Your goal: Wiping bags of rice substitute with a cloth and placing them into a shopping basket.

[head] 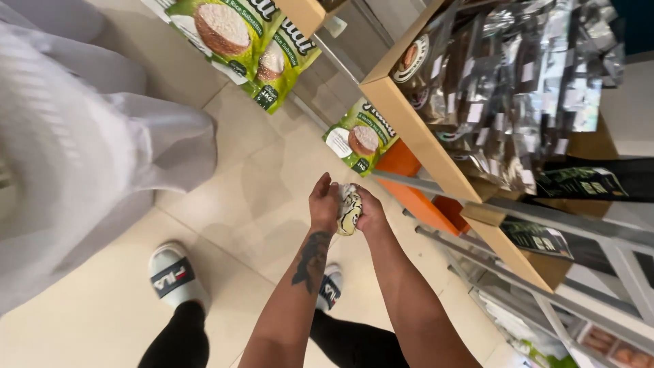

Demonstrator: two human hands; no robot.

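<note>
A small crumpled white and yellow packet (349,210) sits squeezed between both my hands at the middle of the head view. My left hand (323,203) presses against its left side with fingers pointing up. Curled around the packet's right side is my right hand (371,212). Both hands hover over the pale tiled floor (252,197), just left of a wooden shelf (409,126) full of silver pouches (518,88).
Green bags picturing rice (360,136) lean on the floor and fill a shelf at the top (238,34). A person in loose white clothing (82,150) stands at the left. My feet in white slides (174,274) are below. Metal racks (579,272) stand at the right.
</note>
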